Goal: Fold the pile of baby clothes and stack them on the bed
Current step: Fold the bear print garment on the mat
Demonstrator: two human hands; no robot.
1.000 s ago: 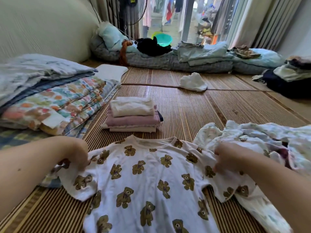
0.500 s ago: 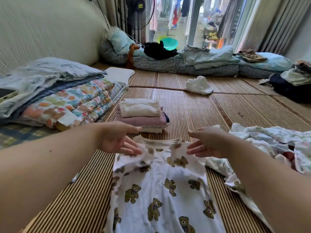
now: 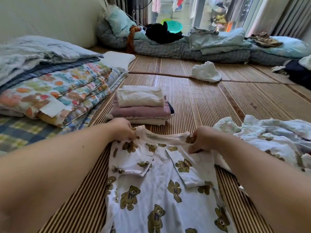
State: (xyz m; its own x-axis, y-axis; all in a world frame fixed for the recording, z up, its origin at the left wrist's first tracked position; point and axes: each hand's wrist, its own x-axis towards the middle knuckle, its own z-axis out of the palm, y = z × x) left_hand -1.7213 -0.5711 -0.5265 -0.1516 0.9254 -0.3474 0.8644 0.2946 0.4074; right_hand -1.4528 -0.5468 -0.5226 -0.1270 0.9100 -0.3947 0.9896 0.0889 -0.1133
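Bear-print shirt (image 3: 158, 190) hem off-frame.

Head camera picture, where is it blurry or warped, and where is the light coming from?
Head view: daylight enters through the far glass door, washing out that area; wide-angle bending curves the mat lines and swells the near forearms, which are soft; the left hand, right hand and bear shirt are fairly sharp.

Daylight is entering through the glass door (image 3: 210, 12) at the upper centre of the frame, overexposing that area. The striped mat (image 3: 193, 98) is showing soft sheen. Wide-angle distortion is bending the frame edges. Both forearms are blurring in the lower corners.
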